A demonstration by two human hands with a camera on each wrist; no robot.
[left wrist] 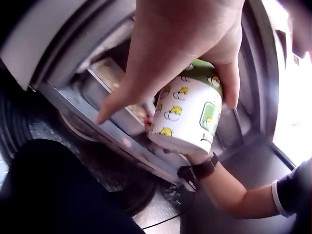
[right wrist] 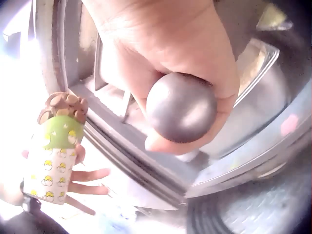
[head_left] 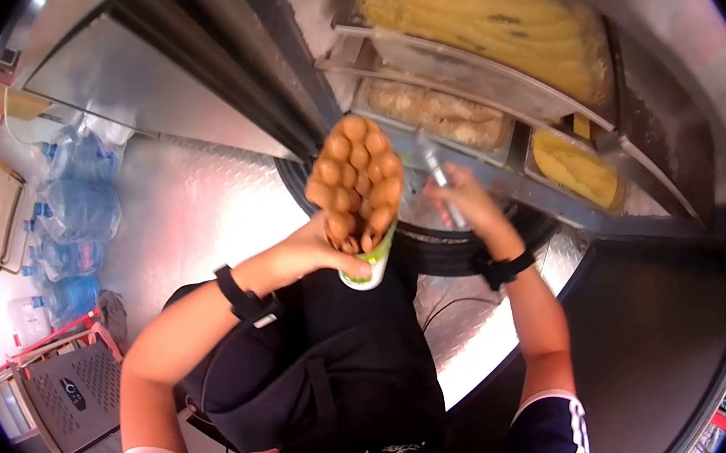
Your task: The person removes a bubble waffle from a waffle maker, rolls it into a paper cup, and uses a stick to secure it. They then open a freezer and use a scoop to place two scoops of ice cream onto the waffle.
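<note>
My left hand (head_left: 312,246) grips a paper cup (left wrist: 180,117), white and green with little yellow chick prints. A golden-brown bubble waffle (head_left: 355,173) stands up out of the cup, curled into an open cone. In the right wrist view, some fingers of the left hand stick out past the cup. My right hand (head_left: 474,203) is wrapped round the handle of a metal ice cream scoop (right wrist: 181,108), whose smooth rounded end shows in the right wrist view. In the head view it is blurred, close in front of the freezer's lower trays.
A metal tray (head_left: 494,77) of yellow ice cream sits high in the freezer. Below it are a tray (head_left: 505,156) of pale brown-and-white ice cream and a smaller yellow tub (head_left: 574,194). Large water bottles (head_left: 77,210) line the left wall, near a dark perforated box (head_left: 67,394).
</note>
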